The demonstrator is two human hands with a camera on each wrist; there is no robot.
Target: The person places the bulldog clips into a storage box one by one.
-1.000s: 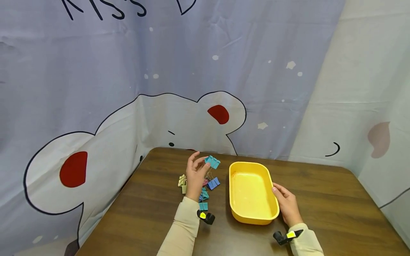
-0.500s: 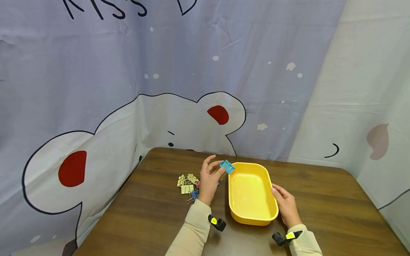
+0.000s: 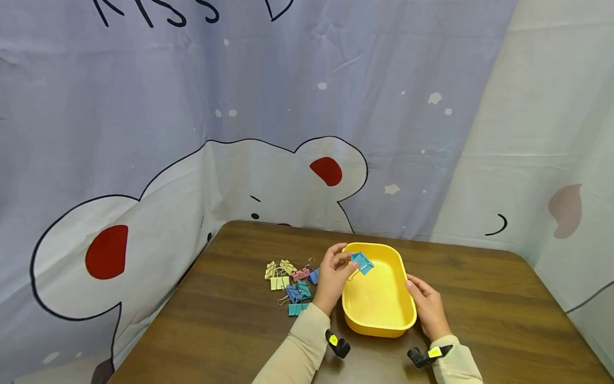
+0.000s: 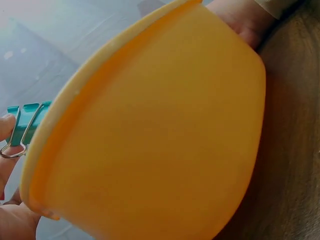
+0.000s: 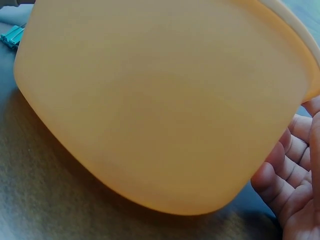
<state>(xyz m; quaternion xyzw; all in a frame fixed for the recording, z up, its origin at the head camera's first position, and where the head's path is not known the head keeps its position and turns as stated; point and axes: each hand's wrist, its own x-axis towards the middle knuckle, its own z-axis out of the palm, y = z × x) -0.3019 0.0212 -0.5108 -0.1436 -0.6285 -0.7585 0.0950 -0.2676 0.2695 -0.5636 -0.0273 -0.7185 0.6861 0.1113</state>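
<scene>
Brown table (image 3: 216, 325), yellow bin (image 3: 379, 298), and a turquoise clip (image 3: 363, 263) pinched above.
Calling the bin's far end twelve o'clock, I see a loose heap of binder clips (image 3: 293, 293) off at nine; the right hand (image 3: 428, 309) grips the bin at three, while the left hand (image 3: 333, 274) pinches the turquoise clip over the eleven o'clock part. To my eye, the bin wants holding firm, and the clip is best brought low and central, clear of the sides, before that pinch loosens, so it settles without bouncing.
</scene>
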